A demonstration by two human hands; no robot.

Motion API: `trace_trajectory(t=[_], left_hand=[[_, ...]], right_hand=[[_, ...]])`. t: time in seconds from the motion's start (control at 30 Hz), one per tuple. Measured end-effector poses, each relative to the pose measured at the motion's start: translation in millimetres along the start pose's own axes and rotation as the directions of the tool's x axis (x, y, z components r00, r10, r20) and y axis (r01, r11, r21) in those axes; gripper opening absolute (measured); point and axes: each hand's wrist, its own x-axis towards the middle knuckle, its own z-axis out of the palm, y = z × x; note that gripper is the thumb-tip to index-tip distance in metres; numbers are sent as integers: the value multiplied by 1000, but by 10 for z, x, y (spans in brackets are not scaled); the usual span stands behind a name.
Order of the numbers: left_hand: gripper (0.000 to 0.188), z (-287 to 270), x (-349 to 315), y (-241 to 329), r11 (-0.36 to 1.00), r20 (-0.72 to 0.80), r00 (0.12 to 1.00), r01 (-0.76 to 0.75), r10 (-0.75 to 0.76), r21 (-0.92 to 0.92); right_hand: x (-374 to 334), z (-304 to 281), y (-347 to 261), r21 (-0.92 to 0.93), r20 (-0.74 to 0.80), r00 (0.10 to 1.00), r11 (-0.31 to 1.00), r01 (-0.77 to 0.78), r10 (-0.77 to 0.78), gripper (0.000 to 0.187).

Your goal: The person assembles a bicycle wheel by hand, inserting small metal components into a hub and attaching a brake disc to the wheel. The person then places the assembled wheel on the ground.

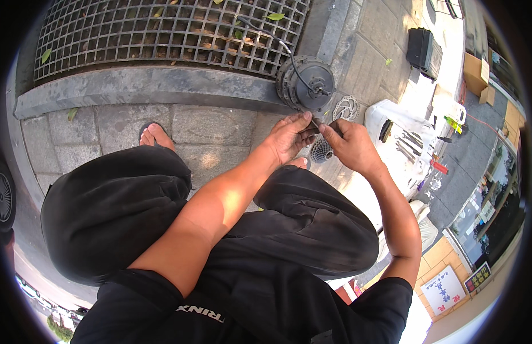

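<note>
My left hand and my right hand meet in front of me, fingers closed in pinches. A small, thin, dark piece shows between their fingertips; its kind is too small to make out. Just beyond them a dark round hub motor rests by the corner of the kerb, its cable curving up toward the grating. Beside my right hand lies a brake disc full of holes. A bicycle cassette sits on the ground below my fingers, partly hidden by them.
A metal grating inside a stone kerb lies ahead. At the right, a white sheet carries several wrenches. Farther off are a red-handled tool, a black case and a cardboard box. My bent knees flank my arms.
</note>
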Motion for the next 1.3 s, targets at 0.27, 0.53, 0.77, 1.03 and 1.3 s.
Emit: trace_trajectory(t=[0.27,0.53,0.77,1.03,1.3], left_hand=[[30,34,-7,-29,999,-34,999,1,1,53],[30,29,-2,-49,998,-44,999,-7,10,62],[30,35,-14,-34,999,-34,999,-19,20,31],[30,80,-38,21,997,13,1000,-6,7,-71],[31,-57,30,-20,999,-39,999,-35,34,-22]], right_hand=[[-11,-15,-23,18,-28,1000,1000,5,-5,46],[-23,-34,-24,-31,-55,997,999,45,-47,46],[-2,-42,-59,-48,-64,996,997,53,-56,45],[104,45,-156,139,-63,994,987,-84,93,40],[-77,87,-55,-313,-104,965,929,197,-240,36]])
